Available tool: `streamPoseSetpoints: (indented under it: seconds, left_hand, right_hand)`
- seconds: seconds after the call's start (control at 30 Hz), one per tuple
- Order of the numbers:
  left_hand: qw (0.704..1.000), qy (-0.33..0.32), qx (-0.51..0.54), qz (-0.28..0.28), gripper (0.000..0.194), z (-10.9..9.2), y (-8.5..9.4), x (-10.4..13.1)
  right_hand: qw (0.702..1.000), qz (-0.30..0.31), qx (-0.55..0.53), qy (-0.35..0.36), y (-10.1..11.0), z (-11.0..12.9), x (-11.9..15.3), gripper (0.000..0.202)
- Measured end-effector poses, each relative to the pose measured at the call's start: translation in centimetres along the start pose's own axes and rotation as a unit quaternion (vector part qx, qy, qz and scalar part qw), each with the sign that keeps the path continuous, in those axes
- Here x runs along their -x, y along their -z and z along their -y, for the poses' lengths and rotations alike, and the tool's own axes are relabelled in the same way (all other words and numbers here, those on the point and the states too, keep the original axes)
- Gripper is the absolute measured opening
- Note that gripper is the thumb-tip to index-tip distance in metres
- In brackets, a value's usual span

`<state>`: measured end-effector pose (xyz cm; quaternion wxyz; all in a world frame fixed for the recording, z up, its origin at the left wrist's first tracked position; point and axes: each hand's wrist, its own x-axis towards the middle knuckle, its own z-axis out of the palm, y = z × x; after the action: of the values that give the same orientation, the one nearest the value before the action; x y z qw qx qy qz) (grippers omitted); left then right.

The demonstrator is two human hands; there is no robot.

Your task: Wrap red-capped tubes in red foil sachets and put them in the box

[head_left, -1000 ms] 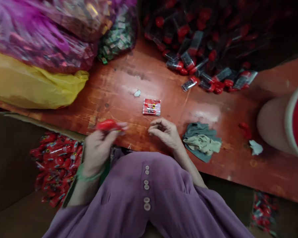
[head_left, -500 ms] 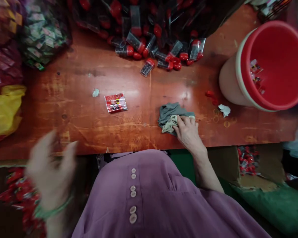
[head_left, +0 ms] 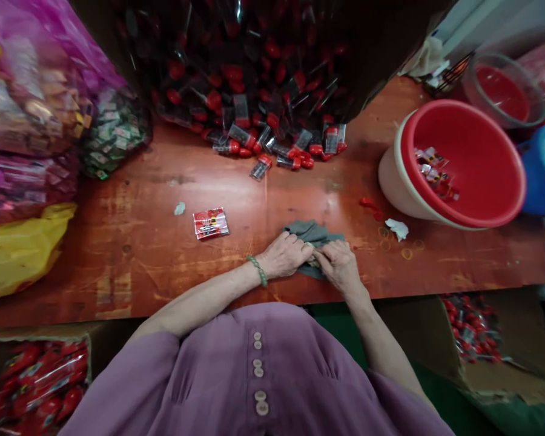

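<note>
A crumpled grey-green cloth (head_left: 315, 230) lies near the front edge of the wooden table. My left hand (head_left: 285, 254), with a green bead bracelet on its wrist, is closed on the cloth's left side. My right hand (head_left: 340, 265) is closed on its right side, the fingertips of both hands nearly meeting. A paler scrap of fabric shows between them, partly hidden by the fingers. Left of my hands lies a small stack of red printed cards (head_left: 210, 223), flat on the table.
Clear tubes with red caps (head_left: 295, 151) spill from a dark box at the back. A red bucket (head_left: 475, 115) at right holds small packets. Filled bags (head_left: 113, 133) crowd the left. Rubber bands (head_left: 406, 254) and a white scrap (head_left: 397, 229) lie at right. Boxes stand below the edge.
My left hand has come from the lower left to the cloth and closed on it beside my right hand. The camera view has tilted up a little.
</note>
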<state>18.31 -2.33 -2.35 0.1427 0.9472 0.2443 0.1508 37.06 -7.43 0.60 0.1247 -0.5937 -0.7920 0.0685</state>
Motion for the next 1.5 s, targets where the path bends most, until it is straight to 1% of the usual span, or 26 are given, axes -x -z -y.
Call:
streamPoseSetpoints:
  seconds: [0.07, 0.13, 0.2, 0.23, 0.3, 0.4, 0.47, 0.53, 0.63, 0.67, 0.7, 0.73, 0.8, 0.83, 0.87, 0.97, 1.03, 1.1, 1.17, 1.27, 1.4, 1.5]
  left_hand:
    - [0.999, 0.022, 0.018, -0.016, 0.038, 0.3, -0.3, -0.6]
    - [0.997, 0.056, 0.027, -0.039, 0.045, 0.3, -0.4, -1.1]
    - [0.994, 0.082, 0.027, -0.060, 0.046, 0.0, -0.4, -1.2]
    - [0.994, 0.084, 0.027, -0.066, 0.044, -0.1, -0.3, -1.0]
    - [0.994, 0.073, 0.030, -0.070, 0.038, -0.1, -0.2, -0.4]
    - [0.993, 0.058, 0.073, -0.077, 0.030, 0.0, 0.1, 1.1]
    - [0.986, 0.054, 0.120, -0.103, 0.026, 0.3, 0.6, 2.3]
    - [0.976, 0.051, 0.156, -0.145, 0.023, 0.7, 1.5, 3.6]
    - [0.959, 0.066, 0.160, -0.225, 0.017, 1.6, 3.6, 5.8]
    - [0.953, 0.077, 0.149, -0.253, 0.014, 2.0, 4.5, 6.6]
    - [0.946, 0.092, 0.134, -0.280, 0.009, 2.5, 5.4, 7.4]
    - [0.940, 0.110, 0.117, -0.302, 0.006, 2.9, 6.2, 8.2]
    - [0.931, 0.152, 0.076, -0.324, 0.022, 3.8, 7.6, 9.8]
    - [0.930, 0.173, 0.052, -0.319, 0.031, 4.2, 8.2, 10.5]
    - [0.934, 0.194, 0.029, -0.300, 0.038, 4.6, 8.5, 11.2]
    - [0.946, 0.249, -0.024, -0.204, 0.049, 5.5, 8.9, 12.9]
    - [0.949, 0.270, -0.038, -0.156, 0.054, 6.0, 8.7, 13.6]
    - [0.949, 0.278, -0.047, -0.139, 0.049, 6.5, 8.2, 14.0]
    - [0.949, 0.276, -0.061, -0.138, 0.036, 6.9, 7.7, 14.2]
    - [0.950, 0.254, -0.089, -0.160, 0.022, 7.3, 7.3, 14.4]
    - [0.948, 0.230, -0.108, -0.194, 0.018, 7.6, 7.3, 14.4]
    - [0.946, 0.230, -0.092, -0.209, 0.015, 7.9, 7.3, 14.4]
  right_hand:
    - [1.000, -0.003, -0.014, -0.026, 0.6, -0.3, -0.4, 0.039]
    - [0.998, -0.004, -0.043, -0.054, 1.2, -0.2, -0.7, 0.032]
    - [0.995, 0.003, -0.088, -0.050, 1.6, 0.2, -0.7, 0.024]
    - [0.994, 0.011, -0.104, -0.035, 1.6, 0.4, -0.7, 0.025]
    - [0.995, 0.018, -0.100, -0.004, 1.2, 0.9, -0.5, 0.029]
    - [0.999, -0.003, -0.032, 0.015, 0.3, 1.4, -0.3, 0.028]
    - [1.000, -0.006, -0.008, 0.022, 0.1, 1.4, -0.4, 0.032]
    - [0.999, 0.019, -0.027, 0.020, 0.8, 1.3, -0.9, 0.036]
    - [0.987, 0.106, -0.118, -0.017, 2.7, 1.2, -3.0, 0.040]
    - [0.977, 0.147, -0.151, -0.029, 3.3, 1.3, -4.1, 0.040]
    - [0.972, 0.166, -0.163, -0.040, 3.7, 1.5, -5.5, 0.037]
    - [0.974, 0.157, -0.156, -0.046, 3.9, 1.9, -7.0, 0.034]
    - [0.985, 0.106, -0.122, -0.053, 3.5, 2.9, -10.6, 0.033]
    - [0.988, 0.097, -0.106, -0.050, 2.9, 3.6, -12.4, 0.033]
    - [0.991, 0.094, -0.086, -0.046, 2.2, 4.3, -14.2, 0.036]
    - [0.992, 0.121, 0.013, -0.043, -0.2, 6.5, -18.7, 0.050]
    - [0.987, 0.137, 0.062, -0.059, -1.6, 7.5, -20.5, 0.058]
    - [0.987, 0.129, 0.073, -0.068, -2.7, 8.0, -21.2, 0.061]
    - [0.991, 0.100, 0.059, -0.068, -3.7, 8.1, -21.4, 0.060]
    - [0.995, 0.056, 0.033, -0.078, -5.2, 7.8, -21.6, 0.051]
    - [0.995, 0.022, -0.011, -0.100, -6.4, 6.9, -22.1, 0.030]
    - [0.994, -0.010, -0.088, -0.059, -6.2, 7.0, -21.6, 0.025]
